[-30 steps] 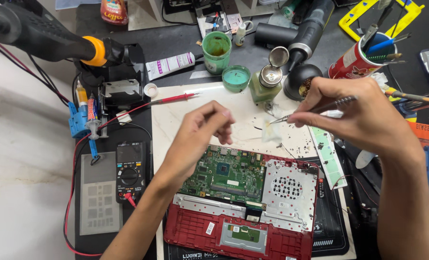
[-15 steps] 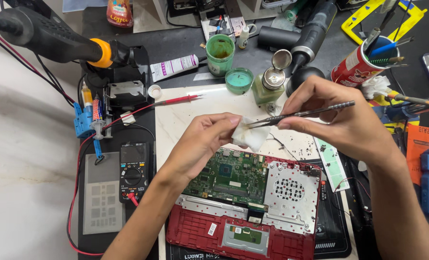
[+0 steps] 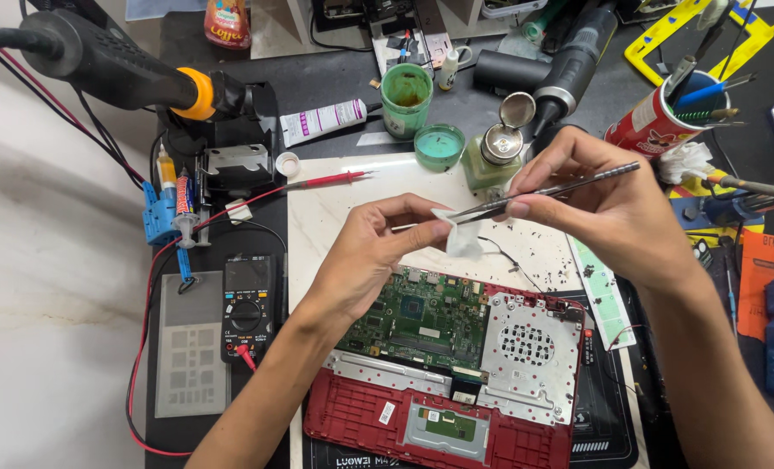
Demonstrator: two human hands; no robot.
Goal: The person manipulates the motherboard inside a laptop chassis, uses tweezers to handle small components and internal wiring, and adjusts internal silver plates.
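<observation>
White wipe (image 3: 461, 239) now brought between both hands, pinched by left hand (image 3: 378, 252), tweezers (image 3: 543, 189) clamped in right hand (image 3: 608, 204), tips closed on it, above green circuit board (image 3: 421, 317).

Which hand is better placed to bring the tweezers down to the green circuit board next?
Right, probably. The right hand already grips the tweezers, tips on the white wipe above the green circuit board. The left hand only pinches the wipe.

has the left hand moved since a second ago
Yes. The left hand has come closer to the tweezers, up off the green circuit board.
</observation>
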